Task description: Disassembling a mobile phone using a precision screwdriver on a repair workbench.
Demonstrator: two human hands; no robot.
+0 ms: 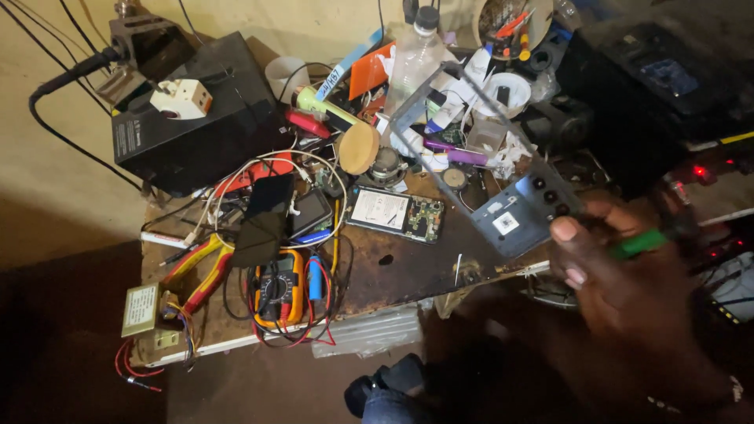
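My right hand reaches in from the lower right and pinches the corner of a grey phone back cover with camera holes. The cover hangs tilted above the bench's right edge. A green-handled tool sticks out between the fingers of the same hand. On the brown bench just left of the cover lies an opened phone with its circuit board showing. My left hand is out of sight.
The bench is crowded: a yellow multimeter with red leads, a black phone, a black box carrying a white plug adapter, a plastic bottle, a white cup and a small transformer. Dark equipment stands at right.
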